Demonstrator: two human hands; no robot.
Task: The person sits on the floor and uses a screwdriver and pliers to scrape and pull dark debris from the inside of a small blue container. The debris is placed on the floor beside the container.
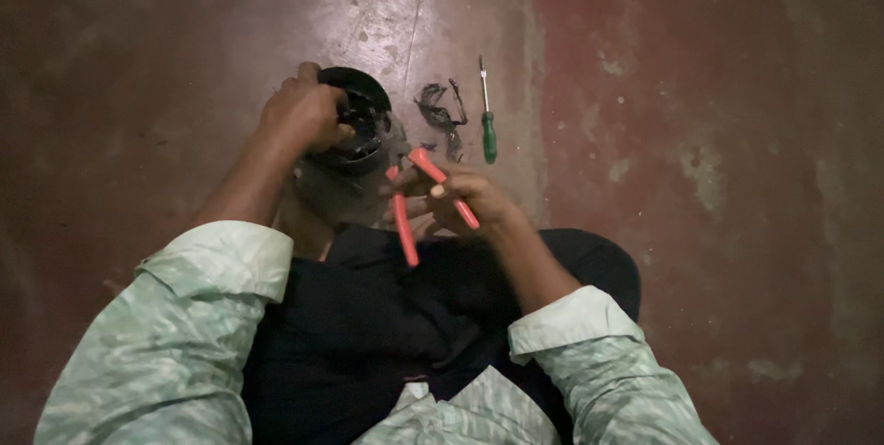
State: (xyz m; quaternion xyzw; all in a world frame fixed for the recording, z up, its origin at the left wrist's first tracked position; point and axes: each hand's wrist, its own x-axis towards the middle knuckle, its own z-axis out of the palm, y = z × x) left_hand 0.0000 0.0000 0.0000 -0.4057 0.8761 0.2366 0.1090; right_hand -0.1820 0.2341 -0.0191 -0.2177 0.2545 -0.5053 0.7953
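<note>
My left hand (304, 114) grips the rim of a black round part (361, 123) that rests on the floor in front of my legs. My right hand (460, 201) holds a pair of pliers with red-orange handles (405, 224), its nose pointing toward the black part; the jaws are hidden behind the part and my fingers. The handles spread apart below my palm.
A green-handled screwdriver (487, 127) lies on the worn red floor to the right of the black part. A small heap of dark scraps (440, 114) lies between the two. My dark-trousered legs (387, 316) fill the lower middle.
</note>
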